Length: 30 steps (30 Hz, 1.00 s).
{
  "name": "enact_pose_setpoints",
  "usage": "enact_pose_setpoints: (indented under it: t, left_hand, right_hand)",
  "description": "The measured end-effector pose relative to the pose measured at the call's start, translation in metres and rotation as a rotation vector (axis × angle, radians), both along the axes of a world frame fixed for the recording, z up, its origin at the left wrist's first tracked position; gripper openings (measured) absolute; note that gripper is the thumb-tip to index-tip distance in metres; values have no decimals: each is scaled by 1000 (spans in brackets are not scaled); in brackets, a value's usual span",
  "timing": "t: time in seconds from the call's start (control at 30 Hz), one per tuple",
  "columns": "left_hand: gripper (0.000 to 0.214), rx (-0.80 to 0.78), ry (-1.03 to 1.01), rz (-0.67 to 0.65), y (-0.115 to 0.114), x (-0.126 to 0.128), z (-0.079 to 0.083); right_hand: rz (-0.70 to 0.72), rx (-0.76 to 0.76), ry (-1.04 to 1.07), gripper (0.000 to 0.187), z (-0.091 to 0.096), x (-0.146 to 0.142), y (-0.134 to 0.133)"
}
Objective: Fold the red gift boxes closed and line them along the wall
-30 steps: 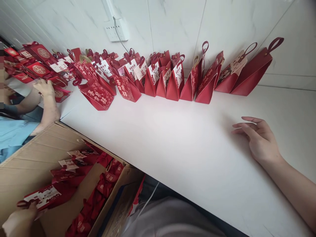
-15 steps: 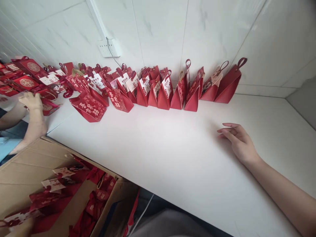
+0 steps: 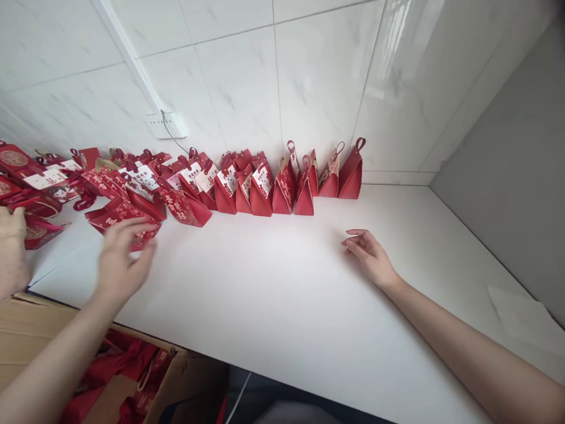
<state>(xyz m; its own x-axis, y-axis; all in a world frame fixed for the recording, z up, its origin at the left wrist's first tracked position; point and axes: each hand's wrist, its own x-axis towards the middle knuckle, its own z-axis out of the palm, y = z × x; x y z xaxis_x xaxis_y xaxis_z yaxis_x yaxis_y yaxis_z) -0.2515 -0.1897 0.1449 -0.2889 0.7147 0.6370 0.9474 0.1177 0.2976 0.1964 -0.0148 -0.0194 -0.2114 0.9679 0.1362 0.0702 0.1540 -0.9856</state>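
My left hand (image 3: 121, 259) hovers over the white table (image 3: 273, 306) with its fingers spread and nothing in them. Its fingertips are right at a red gift bag (image 3: 112, 217) that lies on its side. My right hand (image 3: 371, 256) rests on the table to the right, palm down, fingers loosely curled and apart, holding nothing. A long row of red gift bags with loop handles and white tags (image 3: 260, 188) stands along the tiled wall, a little beyond both hands.
A cardboard box (image 3: 26, 321) with more red bags (image 3: 132, 365) inside sits below the table edge at the lower left. Another person's hand (image 3: 11, 250) is at the far left by more red bags. A wall socket (image 3: 165, 125) hangs above the row.
My left hand has come up out of the cardboard box, without the tagged bag it held there, and now reaches over the table. My right hand has stayed put.
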Motion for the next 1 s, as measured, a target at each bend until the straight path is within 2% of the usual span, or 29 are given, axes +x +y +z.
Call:
enact_pose_setpoints:
  t: [0.1,0.2,0.27,0.33,0.4,0.5,0.63,0.77,0.9,1.0]
  left_hand:
    - [28,-122,148,-303,66,35,-9]
    - [35,-164,150,-408,136,81,-18]
    - [48,-54,61,-339,176,102,-24]
    - [59,70,-113,-193,207,113,-31]
    - [54,141,-230,-63,228,116,-35]
    - [37,172,-201,36,239,118,-37]
    - [26,152,-55,94,235,120,-39]
    - [26,32,-182,87,231,117,-39]
    - [20,-77,-290,135,225,104,-20]
    - [18,-141,-345,74,211,95,1]
  right_hand:
    - [22,5,-4,35,-1,-1,2]
    - [33,1,-18,32,-1,-2,2]
    - [33,1,-19,31,1,-2,2]
    - [34,5,-13,31,2,-2,2]
    - [40,10,-10,31,3,-3,3]
    - [50,10,-8,31,4,-4,3]
    - [51,11,-12,30,4,-5,4]
    - [56,5,-28,28,3,-5,4]
    - [60,4,-37,27,4,-5,3]
    - [61,5,-55,27,6,-5,3]
